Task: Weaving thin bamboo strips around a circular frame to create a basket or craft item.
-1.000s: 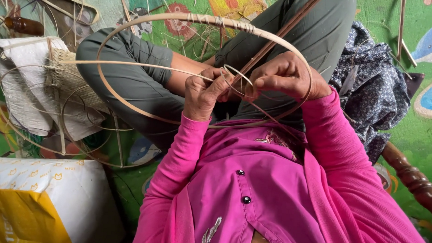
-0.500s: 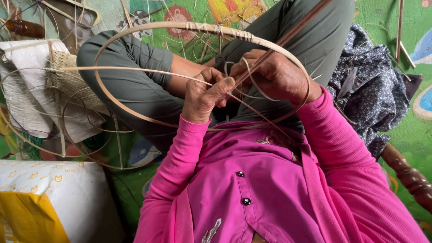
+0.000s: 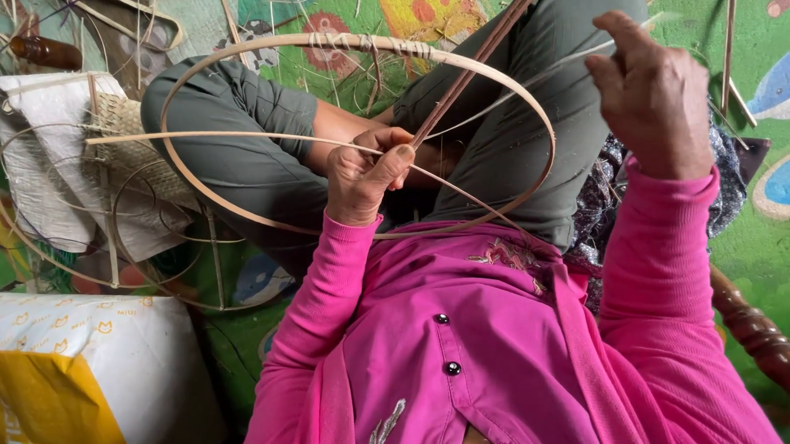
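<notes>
The left hand (image 3: 366, 171), at the frame's centre, is closed in a pinch on the hoop (image 3: 359, 44), where a cross strip (image 3: 228, 137) and a dark stick (image 3: 475, 69) meet over the lap; gripping at that crossing likely keeps the pieces from slipping against each other. The hoop is a flat cane ring lying tilted across the grey-trousered knees, its far edge bound with thin wrapping at the top centre.

The right hand (image 3: 654, 96), upper right, is raised well apart from the hoop, fingers curled around a thin pale strand (image 3: 547, 72) that runs down-left toward the crossing; held high, the strand looks taut.

At the left, smaller rings (image 3: 51, 258) and a woven piece (image 3: 132, 159) lie on a white sack (image 3: 41, 176) on the painted floor mat (image 3: 772, 242), near the hoop's left edge. A white-and-yellow bag (image 3: 54, 366) fills the lower left. A turned wooden leg (image 3: 763, 336) stands at the right edge, so open room is mostly above the knees, upper centre.
</notes>
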